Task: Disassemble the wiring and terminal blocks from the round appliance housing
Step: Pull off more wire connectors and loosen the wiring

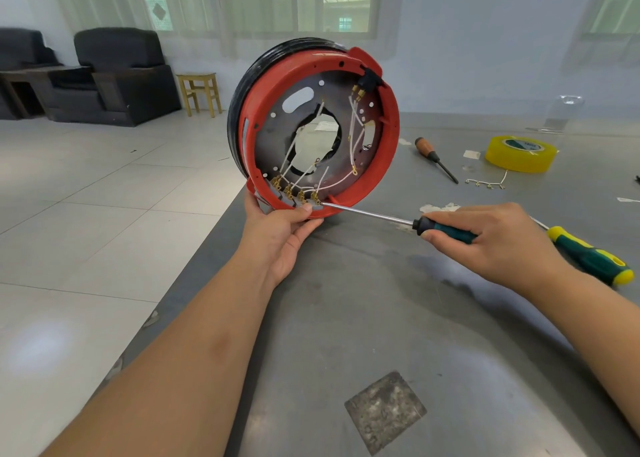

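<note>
Here the left hand (280, 228) gripped the bottom rim of the round red housing (388, 144), thumb curled over the edge, holding it upright on its rim at the near-left edge of the grey counter (346, 318). The right hand (491, 238) was wrapped around the handle of a green-and-black screwdriver (367, 212), whose tip met the rightmost of four brass terminals (294, 193) in a row along the housing's lower inside edge. White wires (355, 117) ran from these across the dark metal plate; two more brass terminals sat by a black block (372, 78) at the top right. Three screwdrivers were in sight in all: the held one, a yellow-and-green one (588, 255) just behind the right hand, and a wooden-handled one (434, 158) farther back. One roll of yellow tape (519, 153) lay beyond, with a loose wire strand (485, 182) near it.
</note>
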`<state>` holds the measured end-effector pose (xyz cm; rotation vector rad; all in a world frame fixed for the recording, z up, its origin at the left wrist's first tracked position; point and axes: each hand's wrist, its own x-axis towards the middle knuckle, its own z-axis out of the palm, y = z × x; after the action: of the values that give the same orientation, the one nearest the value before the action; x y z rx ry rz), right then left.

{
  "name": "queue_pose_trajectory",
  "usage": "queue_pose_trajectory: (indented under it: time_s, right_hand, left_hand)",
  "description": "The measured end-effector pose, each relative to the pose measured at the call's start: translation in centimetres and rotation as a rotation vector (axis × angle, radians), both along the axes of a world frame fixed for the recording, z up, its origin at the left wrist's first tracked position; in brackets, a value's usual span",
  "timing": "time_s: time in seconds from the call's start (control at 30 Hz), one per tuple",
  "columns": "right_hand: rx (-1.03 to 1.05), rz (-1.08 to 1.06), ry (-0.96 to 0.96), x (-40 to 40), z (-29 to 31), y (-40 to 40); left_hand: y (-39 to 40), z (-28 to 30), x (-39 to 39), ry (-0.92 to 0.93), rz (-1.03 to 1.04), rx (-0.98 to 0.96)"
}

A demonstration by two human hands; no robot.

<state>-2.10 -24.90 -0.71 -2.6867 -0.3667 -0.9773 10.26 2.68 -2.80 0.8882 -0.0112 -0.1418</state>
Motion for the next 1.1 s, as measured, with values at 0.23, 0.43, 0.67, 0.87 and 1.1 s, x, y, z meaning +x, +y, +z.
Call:
queue_pose_trajectory:
  time_s: [0.23,0.43,0.67,0.87,1.1]
  right_hand:
    - [-0.026,0.003,0.054,-0.2,0.6,0.0]
    - [-0.087,-0.025,0.017,-0.3,0.1,1.0]
    - [-0.084,-0.050,-0.011,-0.4,-0.3,2.3]
    - [-0.042,-0.068,0.028,-0.4,-0.5,3.2]
    - [0.012,-0.103,0.113,-0.3,-0.8,3.8]
  left_hand:
    - [-0.2,-0.1,-0.1,-0.030,-0.014,0.071]
    - [-0.2,0.2,-0.2,-0.008,0.014,0.059]
    - [-0.2,0.3,-0.1,0.032,0.054,-0.012]
    - [-0.1,0.3,0.0,0.057,0.087,-0.047]
    - [-0.1,0.2,0.2,0.077,0.109,-0.104]
